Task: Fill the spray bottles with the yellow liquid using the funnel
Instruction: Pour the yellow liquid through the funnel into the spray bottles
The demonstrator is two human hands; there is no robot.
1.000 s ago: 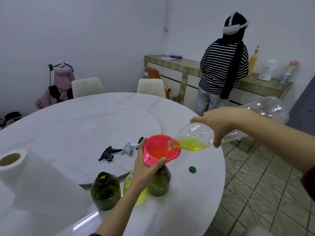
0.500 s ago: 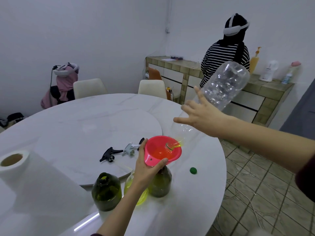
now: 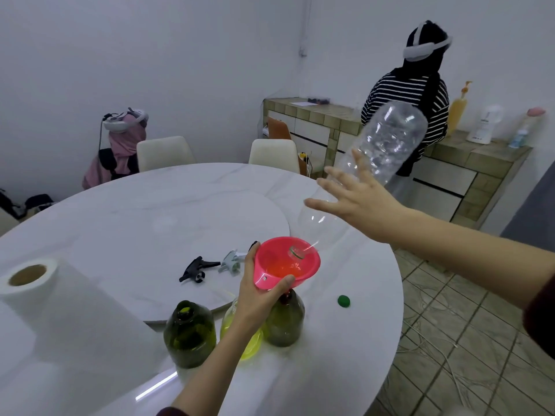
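Observation:
My left hand (image 3: 258,298) grips the rim of the pink funnel (image 3: 286,262), whose spout sits in the neck of a dark green bottle (image 3: 285,322). A little orange-yellow liquid lies in the funnel. A large clear plastic bottle (image 3: 390,136) is tipped steeply bottom-up with its mouth in the funnel, and it looks empty. My right hand (image 3: 360,205) lies against its side with fingers spread straight. A second dark green bottle (image 3: 189,334) and a clear bottle of yellow liquid (image 3: 255,343) stand beside the first, without spray heads.
A black spray head (image 3: 195,268) and a grey one (image 3: 231,261) lie on the round white table (image 3: 150,205). A green cap (image 3: 343,301) sits near the right edge, a paper roll (image 3: 45,295) at left. One person stands at the counter (image 3: 468,157), another sits at far left.
The clear bottle swung from nearly level to steeply bottom-up and its yellow liquid drained into the funnel. My right hand's fingers went from curled round it to spread straight. The left hand stayed put.

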